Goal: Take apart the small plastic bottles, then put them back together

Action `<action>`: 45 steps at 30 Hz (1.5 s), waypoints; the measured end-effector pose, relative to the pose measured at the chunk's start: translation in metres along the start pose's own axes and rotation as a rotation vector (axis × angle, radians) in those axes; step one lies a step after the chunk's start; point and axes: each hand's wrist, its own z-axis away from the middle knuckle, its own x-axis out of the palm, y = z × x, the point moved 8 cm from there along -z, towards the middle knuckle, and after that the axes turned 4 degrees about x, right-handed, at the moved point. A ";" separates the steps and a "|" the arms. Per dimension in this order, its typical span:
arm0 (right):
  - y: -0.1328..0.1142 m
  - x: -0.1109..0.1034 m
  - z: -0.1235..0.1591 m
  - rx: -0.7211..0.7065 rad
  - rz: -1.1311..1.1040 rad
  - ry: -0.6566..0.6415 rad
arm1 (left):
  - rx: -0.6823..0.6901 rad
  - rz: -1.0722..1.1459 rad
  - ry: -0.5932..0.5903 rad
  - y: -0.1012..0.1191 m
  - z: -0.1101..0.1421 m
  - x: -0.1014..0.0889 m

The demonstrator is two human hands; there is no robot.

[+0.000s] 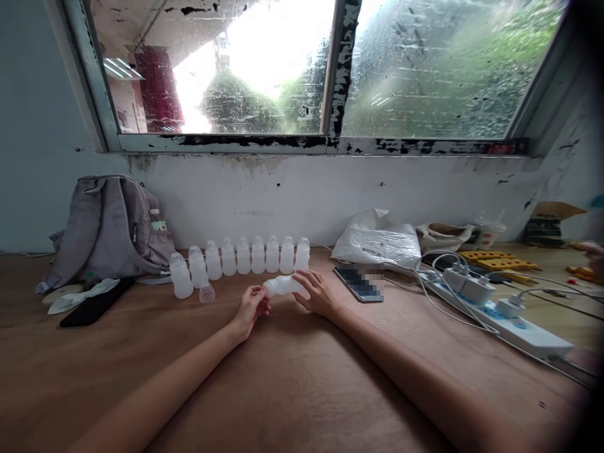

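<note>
A frosted white plastic bottle (282, 286) lies tilted on its side between my two hands, its narrow neck pointing left. The fingers of my left hand (250, 308) are closed in a pinch at the neck end. Around the bottle's base end curls my right hand (317, 293), covering part of it. Behind them, several similar upright bottles (257, 255) with clear domed caps form a row along the wall. A loose clear cap (206, 292) rests on the table in front of the second bottle from the left.
To the right lie a phone (359, 283), a silver padded bag (377, 239) and a power strip (523, 330) with plugs and trailing cables. A grey backpack (111, 226) leans at the left, near a black flat case (89, 308) and tissue (80, 297). Another person's hand (593, 253) shows at far right.
</note>
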 end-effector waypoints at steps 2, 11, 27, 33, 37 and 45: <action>-0.004 -0.001 0.000 -0.020 -0.002 -0.016 | 0.031 -0.025 0.013 0.004 0.000 -0.003; -0.022 -0.006 0.001 -0.188 0.088 0.032 | 0.093 -0.154 -0.018 0.019 -0.006 -0.013; -0.028 -0.007 0.000 -0.187 0.071 0.053 | 0.087 -0.137 0.038 0.019 -0.008 -0.019; -0.030 -0.006 -0.009 0.107 -0.288 0.038 | 0.078 -0.110 0.084 0.021 -0.011 -0.025; -0.019 0.011 -0.008 0.484 -0.704 -0.003 | 0.094 -0.114 0.108 0.026 -0.013 -0.032; -0.010 0.045 0.005 0.801 -1.187 -0.086 | 0.123 -0.146 0.090 0.024 -0.016 -0.036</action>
